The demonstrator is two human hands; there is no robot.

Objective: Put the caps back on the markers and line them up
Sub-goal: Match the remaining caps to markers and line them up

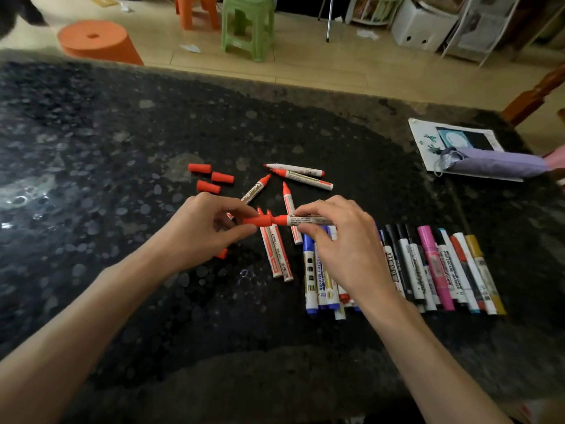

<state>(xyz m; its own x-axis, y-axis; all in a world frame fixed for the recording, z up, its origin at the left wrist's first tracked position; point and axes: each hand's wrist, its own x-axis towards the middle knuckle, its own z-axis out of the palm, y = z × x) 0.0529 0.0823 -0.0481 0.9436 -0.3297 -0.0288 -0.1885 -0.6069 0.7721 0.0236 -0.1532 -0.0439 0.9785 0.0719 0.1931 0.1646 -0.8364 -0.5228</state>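
My left hand (pixel 201 228) pinches a red cap (pixel 258 221) and my right hand (pixel 342 240) grips a red marker (pixel 305 220) by its white barrel, above the dark table (pixel 91 148). The cap sits over the marker's tip. Several uncapped red markers (pixel 276 255) lie scattered under and beyond my hands. Three loose red caps (pixel 211 177) lie to the far left of them, and another red cap (pixel 222 254) shows under my left wrist. To the right, a row of capped markers (pixel 428 270) in blue, black, pink, red and yellow lies side by side.
A white booklet (pixel 428 139) with a purple pouch (pixel 495 163) on it lies at the table's far right. Beyond the table's far edge stand orange stools (pixel 97 41), a green stool (pixel 247 22) and white shelving (pixel 477 29) on the tiled floor.
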